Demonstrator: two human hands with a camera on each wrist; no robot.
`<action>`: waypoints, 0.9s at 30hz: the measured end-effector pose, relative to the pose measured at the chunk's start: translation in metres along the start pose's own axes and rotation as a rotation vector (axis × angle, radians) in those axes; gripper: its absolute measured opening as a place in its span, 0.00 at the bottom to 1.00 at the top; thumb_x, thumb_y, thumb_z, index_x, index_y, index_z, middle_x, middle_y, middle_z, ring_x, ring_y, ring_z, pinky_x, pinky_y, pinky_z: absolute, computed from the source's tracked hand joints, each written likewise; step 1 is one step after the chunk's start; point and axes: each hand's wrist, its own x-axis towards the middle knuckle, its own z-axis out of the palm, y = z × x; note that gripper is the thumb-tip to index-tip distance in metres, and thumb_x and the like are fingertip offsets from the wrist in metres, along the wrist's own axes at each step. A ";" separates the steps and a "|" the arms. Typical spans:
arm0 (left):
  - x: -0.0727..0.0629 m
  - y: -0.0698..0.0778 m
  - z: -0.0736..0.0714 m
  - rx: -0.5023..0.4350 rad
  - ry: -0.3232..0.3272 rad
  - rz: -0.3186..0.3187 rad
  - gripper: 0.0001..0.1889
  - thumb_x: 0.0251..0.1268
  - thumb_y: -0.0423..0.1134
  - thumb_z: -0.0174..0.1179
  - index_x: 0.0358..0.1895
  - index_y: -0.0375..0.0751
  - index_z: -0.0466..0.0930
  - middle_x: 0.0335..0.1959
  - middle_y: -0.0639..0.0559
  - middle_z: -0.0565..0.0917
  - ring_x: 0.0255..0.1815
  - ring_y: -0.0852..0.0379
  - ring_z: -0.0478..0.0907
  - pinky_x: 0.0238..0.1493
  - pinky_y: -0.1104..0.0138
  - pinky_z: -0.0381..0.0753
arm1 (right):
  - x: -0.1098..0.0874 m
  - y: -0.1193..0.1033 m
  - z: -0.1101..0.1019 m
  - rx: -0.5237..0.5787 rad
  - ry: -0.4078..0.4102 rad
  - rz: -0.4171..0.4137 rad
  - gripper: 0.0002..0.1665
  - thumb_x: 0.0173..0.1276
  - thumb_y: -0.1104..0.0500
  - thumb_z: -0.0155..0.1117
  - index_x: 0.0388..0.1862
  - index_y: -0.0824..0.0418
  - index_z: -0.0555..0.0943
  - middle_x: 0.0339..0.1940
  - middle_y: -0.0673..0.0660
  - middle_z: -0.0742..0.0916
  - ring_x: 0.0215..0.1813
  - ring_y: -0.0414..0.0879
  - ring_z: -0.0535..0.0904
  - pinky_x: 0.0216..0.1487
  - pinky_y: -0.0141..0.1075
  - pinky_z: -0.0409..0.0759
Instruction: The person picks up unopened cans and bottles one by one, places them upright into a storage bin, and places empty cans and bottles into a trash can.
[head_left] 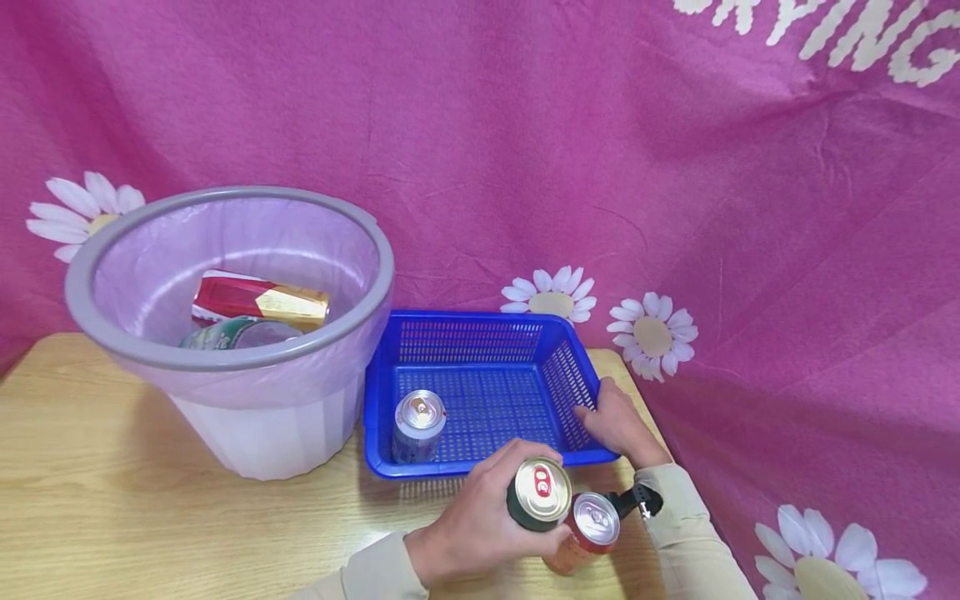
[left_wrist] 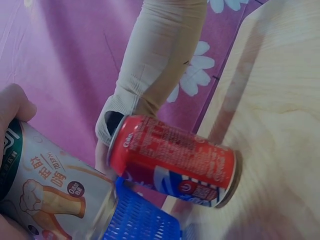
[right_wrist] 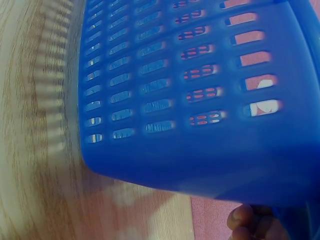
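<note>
My left hand (head_left: 487, 517) grips a drink can (head_left: 543, 490) with a dark green top band and a red pull tab. In the left wrist view this can (left_wrist: 60, 190) shows a pale label with an orange drawing. Right beside it a red Coke can (head_left: 576, 552) stands on the table, with its printed side (left_wrist: 175, 160) facing the left wrist camera. My right hand (head_left: 618, 423) holds the right rim of the blue plastic basket (head_left: 480, 387), its fingers (right_wrist: 257, 225) at the basket's edge. Inside the basket, a silver can (head_left: 418, 429) stands upright at the front left.
Left of the basket stands a white bin (head_left: 262, 429) with a grey rim and a translucent liner. A red-and-gold can (head_left: 262, 298) and a green crushed-looking item (head_left: 232, 333) lie in it. Behind the wooden table (head_left: 67, 467) hangs a pink cloth (head_left: 465, 150).
</note>
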 end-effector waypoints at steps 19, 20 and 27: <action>0.020 -0.007 -0.012 0.059 0.093 0.131 0.34 0.46 0.39 0.80 0.60 0.45 0.75 0.53 0.52 0.84 0.52 0.62 0.84 0.56 0.72 0.85 | 0.001 0.000 0.000 0.008 -0.013 0.030 0.32 0.73 0.55 0.60 0.63 0.75 0.64 0.51 0.74 0.83 0.49 0.63 0.86 0.55 0.60 0.87; 0.021 -0.008 -0.013 0.063 0.098 0.134 0.34 0.46 0.39 0.80 0.60 0.45 0.75 0.53 0.52 0.84 0.52 0.62 0.84 0.56 0.72 0.85 | 0.001 0.000 0.000 0.009 -0.012 0.030 0.31 0.73 0.55 0.60 0.63 0.75 0.64 0.51 0.74 0.83 0.49 0.63 0.86 0.55 0.61 0.87; 0.028 -0.012 -0.018 0.075 0.140 0.134 0.35 0.44 0.38 0.81 0.59 0.44 0.76 0.52 0.50 0.85 0.49 0.60 0.84 0.53 0.71 0.86 | 0.000 -0.001 0.001 -0.016 0.003 0.018 0.32 0.72 0.55 0.61 0.63 0.76 0.64 0.51 0.74 0.83 0.50 0.63 0.84 0.58 0.61 0.85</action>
